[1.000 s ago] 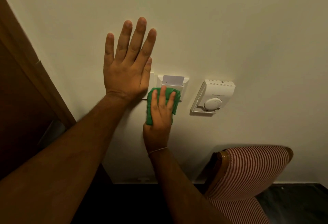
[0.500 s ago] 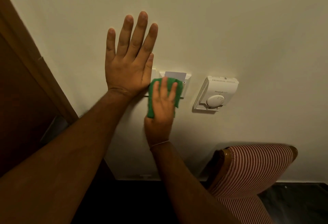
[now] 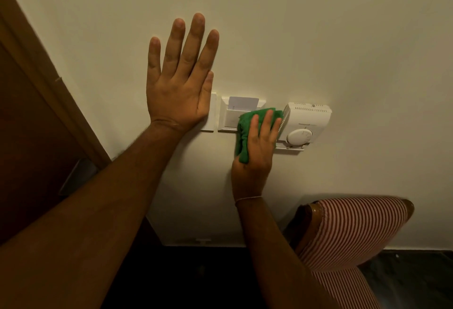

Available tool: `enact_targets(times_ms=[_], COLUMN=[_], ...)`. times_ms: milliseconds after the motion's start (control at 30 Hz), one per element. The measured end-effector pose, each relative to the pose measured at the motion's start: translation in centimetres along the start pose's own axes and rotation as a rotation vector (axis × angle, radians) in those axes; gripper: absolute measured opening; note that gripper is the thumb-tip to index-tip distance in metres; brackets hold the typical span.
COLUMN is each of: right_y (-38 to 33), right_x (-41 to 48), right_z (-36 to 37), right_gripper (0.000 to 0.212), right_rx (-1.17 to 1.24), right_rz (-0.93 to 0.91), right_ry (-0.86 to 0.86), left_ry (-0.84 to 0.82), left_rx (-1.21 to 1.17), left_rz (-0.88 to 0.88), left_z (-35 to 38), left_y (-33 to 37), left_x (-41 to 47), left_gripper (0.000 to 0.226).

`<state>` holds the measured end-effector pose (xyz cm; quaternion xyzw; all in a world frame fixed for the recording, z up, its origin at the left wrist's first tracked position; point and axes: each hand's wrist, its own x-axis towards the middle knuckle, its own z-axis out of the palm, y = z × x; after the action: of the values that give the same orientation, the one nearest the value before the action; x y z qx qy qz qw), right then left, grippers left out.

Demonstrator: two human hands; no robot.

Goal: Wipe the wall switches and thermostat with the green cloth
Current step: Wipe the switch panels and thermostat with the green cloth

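Nearest the camera, two bare forearms reach up and away toward the wall. The left forearm crosses from the lower left, ending in the left hand, laid flat with its palm against the cream painted wall. Its fingers are straight and slightly spread, holding nothing, and the heel of the hand covers much of the white rectangular wall switch plate.

The right forearm rises from the bottom centre, a thin thread band around the wrist. The right hand presses the crumpled green cloth against the wall, fingers close together and laid over the cloth, thumb hidden. The cloth covers the lower right corner of the white key-card holder plate, which has a pale card standing in its slot, and touches the left edge of the white box-shaped thermostat with a round dial.

To the lower right a red-and-white striped upholstered chair with a wooden frame stands against the wall. At far left runs a brown wooden door frame.
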<state>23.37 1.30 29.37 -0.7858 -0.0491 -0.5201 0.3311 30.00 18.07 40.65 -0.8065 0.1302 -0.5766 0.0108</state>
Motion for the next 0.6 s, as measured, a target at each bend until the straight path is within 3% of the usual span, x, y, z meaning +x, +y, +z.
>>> enact_targets(times_ms=[333, 467, 600], right_y=[1.4, -0.3, -3.0], right_x=[-2.6, -2.9, -3.4], right_z=[-0.4, 0.0, 1.4], right_gripper=[0.080, 0.084, 0.089], right_rx=[-0.024, 0.018, 0.035], right_rz=[-0.022, 0.060, 0.037], right_ry=[-0.152, -0.160, -0.281], left_ry=[-0.012, -0.010, -0.017], left_rx=[0.001, 0.001, 0.002], left_rz=[-0.002, -0.004, -0.010], left_z=[-0.2, 0.1, 0.2], left_y=[0.0, 0.0, 0.0], left_x=[0.1, 0.1, 0.1], left_gripper=[0.070, 0.071, 0.072])
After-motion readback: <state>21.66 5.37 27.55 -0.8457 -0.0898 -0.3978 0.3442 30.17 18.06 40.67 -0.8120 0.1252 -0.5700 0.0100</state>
